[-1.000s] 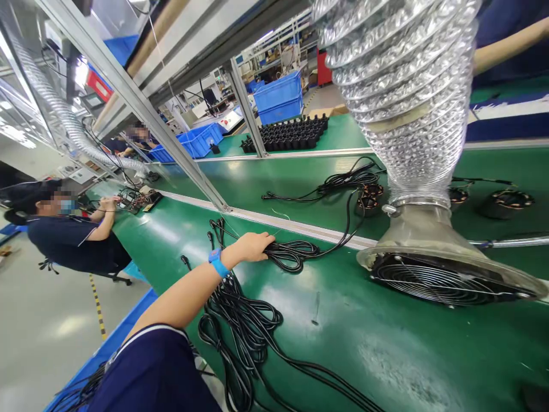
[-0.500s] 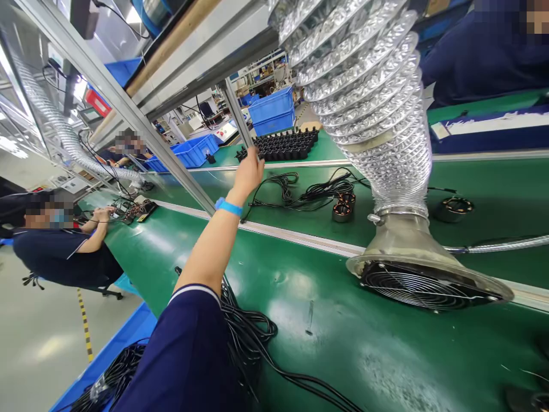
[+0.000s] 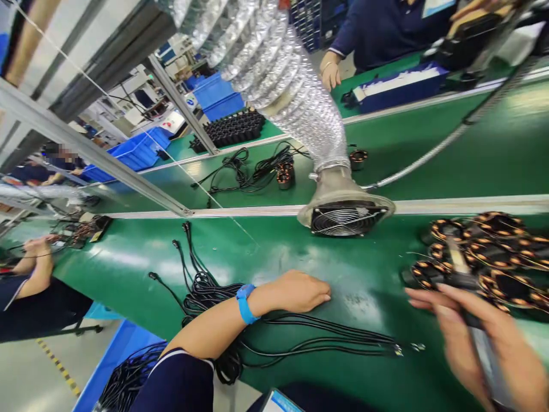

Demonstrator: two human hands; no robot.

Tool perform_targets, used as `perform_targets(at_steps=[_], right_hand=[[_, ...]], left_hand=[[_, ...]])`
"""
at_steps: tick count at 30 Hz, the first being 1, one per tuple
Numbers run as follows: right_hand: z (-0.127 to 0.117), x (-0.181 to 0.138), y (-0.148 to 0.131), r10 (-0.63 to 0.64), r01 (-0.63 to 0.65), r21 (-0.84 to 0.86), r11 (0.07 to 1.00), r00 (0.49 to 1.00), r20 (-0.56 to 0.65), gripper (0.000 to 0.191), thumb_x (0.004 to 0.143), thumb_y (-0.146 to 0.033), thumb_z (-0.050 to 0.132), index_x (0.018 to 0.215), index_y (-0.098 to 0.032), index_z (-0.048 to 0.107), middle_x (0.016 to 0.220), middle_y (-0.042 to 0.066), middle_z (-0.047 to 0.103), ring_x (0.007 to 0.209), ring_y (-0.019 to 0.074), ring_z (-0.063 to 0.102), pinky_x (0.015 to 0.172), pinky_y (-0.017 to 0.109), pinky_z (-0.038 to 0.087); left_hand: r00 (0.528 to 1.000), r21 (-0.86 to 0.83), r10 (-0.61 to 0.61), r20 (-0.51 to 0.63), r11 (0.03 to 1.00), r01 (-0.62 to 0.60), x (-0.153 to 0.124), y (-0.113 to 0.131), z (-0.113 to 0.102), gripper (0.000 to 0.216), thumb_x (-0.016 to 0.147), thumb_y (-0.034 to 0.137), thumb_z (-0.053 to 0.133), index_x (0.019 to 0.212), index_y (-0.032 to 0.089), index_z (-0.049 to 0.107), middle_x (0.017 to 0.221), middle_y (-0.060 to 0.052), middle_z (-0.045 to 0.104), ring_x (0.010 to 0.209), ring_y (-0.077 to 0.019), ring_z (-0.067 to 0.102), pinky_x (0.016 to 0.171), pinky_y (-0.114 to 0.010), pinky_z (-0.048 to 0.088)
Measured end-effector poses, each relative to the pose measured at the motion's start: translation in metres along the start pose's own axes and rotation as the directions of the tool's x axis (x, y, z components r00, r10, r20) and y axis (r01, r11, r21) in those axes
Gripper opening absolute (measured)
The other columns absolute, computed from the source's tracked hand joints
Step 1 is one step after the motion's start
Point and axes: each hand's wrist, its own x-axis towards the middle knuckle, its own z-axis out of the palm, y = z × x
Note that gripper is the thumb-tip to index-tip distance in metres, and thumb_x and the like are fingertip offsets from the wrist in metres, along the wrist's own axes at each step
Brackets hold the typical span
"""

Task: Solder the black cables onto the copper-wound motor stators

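Note:
My left hand (image 3: 300, 290) is closed, knuckles up, above the green bench. A thin solder wire (image 3: 171, 157) slants down from the upper left toward it; the end inside the fingers is hidden. Under my left forearm lie black cables (image 3: 214, 286), with stripped ends (image 3: 398, 349) toward the right. My right hand (image 3: 480, 337), at the lower right, is closed around a soldering iron (image 3: 484, 349) with a dark handle and grey metal barrel. The barrel points up toward several copper-wound motor stators (image 3: 493, 252) grouped on the bench.
A fume hood with a fan grille (image 3: 343, 220) hangs from a silver duct (image 3: 300, 97) over the bench. Behind it lie cables and a stator (image 3: 285, 174). A blue bin of cables (image 3: 124, 372) stands lower left. Co-workers sit at left and across, one hand (image 3: 330, 71) visible.
My left hand has come down from the rack post toward me and right, and the thin wire now shows. My right hand with the soldering iron has entered view. The camera has turned right.

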Motion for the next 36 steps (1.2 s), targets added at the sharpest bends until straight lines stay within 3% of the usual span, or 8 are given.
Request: perform_targets(at_steps=[4,9,13,17,23,26,29,36], right_hand=[[0.009,0.010,-0.017,-0.183,0.183,0.016,0.983,0.982,0.036,0.027,0.105,-0.035,0.048,0.128,-0.024,0.055,0.101,0.007,0.075,0.075,0.0180,0.074,0.069,0.028,0.064],[-0.001,0.018,-0.028,-0.241,0.238,-0.118,0.964,0.970,-0.016,0.022,0.106,-0.029,0.042,0.120,-0.023,0.058,0.087,0.003,0.073,0.068,0.0160,0.071,0.064,0.027,0.060],[-0.020,0.018,-0.013,-0.142,0.121,-0.287,0.950,0.989,-0.052,0.030,0.107,-0.039,0.038,0.114,-0.020,0.060,0.090,0.007,0.072,0.073,0.0212,0.070,0.064,0.034,0.056],[-0.021,0.020,0.002,-0.135,0.150,-0.465,0.872,0.989,0.067,0.038,0.106,-0.040,0.032,0.116,-0.018,0.061,0.085,0.011,0.069,0.071,0.0255,0.065,0.059,0.037,0.047],[0.001,0.023,0.000,-0.217,0.254,-0.386,0.887,0.966,0.139,0.030,0.103,-0.026,0.039,0.115,-0.017,0.065,0.075,0.009,0.063,0.065,0.0226,0.055,0.061,0.035,0.037],[0.006,0.021,-0.010,-0.314,0.357,-0.269,0.894,0.930,0.191,0.029,0.104,-0.029,0.038,0.114,-0.019,0.063,0.078,0.007,0.063,0.065,0.0209,0.056,0.063,0.033,0.042],[0.005,0.018,-0.023,-0.385,0.423,-0.167,0.891,0.897,0.216,0.022,0.103,-0.027,0.044,0.116,-0.021,0.060,0.080,0.004,0.064,0.067,0.0194,0.058,0.065,0.032,0.046],[0.006,0.014,-0.036,-0.239,0.268,-0.256,0.929,0.961,0.139,0.028,0.105,-0.039,0.045,0.119,-0.018,0.056,0.091,0.008,0.067,0.077,0.0228,0.064,0.069,0.035,0.051]], left_hand=[[0.991,-0.024,0.129,0.028,0.991,-0.128,0.030,0.041,-0.014,0.037,0.106,0.039,0.032,0.108,0.021,0.065,0.111,-0.008,0.076,0.094,-0.0206,0.072,0.070,-0.029,0.046],[0.994,-0.113,0.101,-0.045,0.988,-0.105,0.037,0.058,-0.029,0.040,0.106,0.033,0.029,0.107,0.018,0.067,0.109,-0.008,0.076,0.093,-0.0194,0.071,0.078,-0.028,0.047],[0.999,-0.041,-0.041,-0.033,0.998,0.039,0.006,0.030,-0.028,0.038,0.105,0.034,0.033,0.100,0.018,0.067,0.103,-0.009,0.076,0.091,-0.0221,0.069,0.080,-0.031,0.047],[0.971,-0.173,-0.234,-0.048,0.959,0.222,-0.052,-0.018,-0.018,0.038,0.103,0.033,0.032,0.098,0.019,0.067,0.098,-0.006,0.074,0.088,-0.0190,0.066,0.081,-0.028,0.046],[0.896,-0.407,-0.435,-0.085,0.836,0.367,-0.112,-0.057,0.002,0.042,0.101,0.042,0.032,0.101,0.019,0.067,0.086,-0.002,0.068,0.079,-0.0161,0.060,0.078,-0.026,0.047],[0.901,-0.526,-0.419,-0.117,0.795,0.301,-0.099,-0.050,0.011,0.030,0.098,0.037,0.043,0.099,0.018,0.066,0.094,-0.003,0.069,0.085,-0.0151,0.058,0.081,-0.025,0.046],[0.914,-0.659,-0.394,-0.094,0.713,0.239,-0.064,-0.031,0.018,0.017,0.091,0.030,0.054,0.093,0.016,0.064,0.081,0.001,0.062,0.076,-0.0126,0.053,0.073,-0.024,0.043],[0.919,-0.828,-0.303,-0.254,0.559,-0.045,0.023,0.014,0.011,0.031,0.093,0.043,0.055,0.077,0.016,0.056,0.073,0.004,0.051,0.071,-0.0112,0.044,0.069,-0.025,0.035]])
